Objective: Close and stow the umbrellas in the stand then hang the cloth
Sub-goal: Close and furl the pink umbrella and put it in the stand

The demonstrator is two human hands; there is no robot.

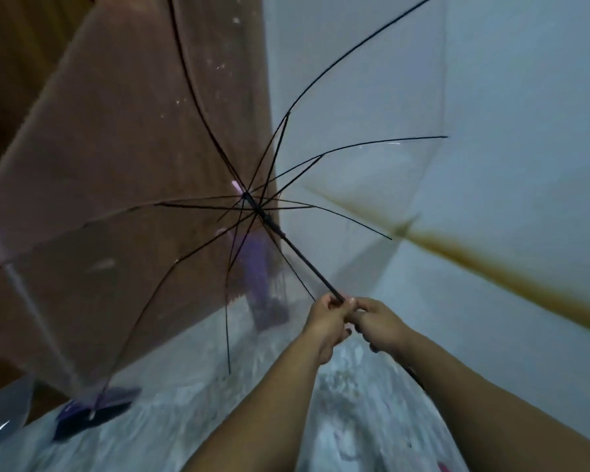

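While the clear umbrella (321,158) is spread wide ahead of you, your left hand (326,318) and right hand (377,323) sit close together, both curled round the black shaft (307,264) at its near end. You look to be on the closing step: next, slide the runner (269,221) down the shaft. A purple stand (261,277) shows blurred beyond the canopy.

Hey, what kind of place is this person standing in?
Probably a home entryway corner: a brown wooden door, a plain white wall, and a purple umbrella stand seen through the open clear plastic umbrella.
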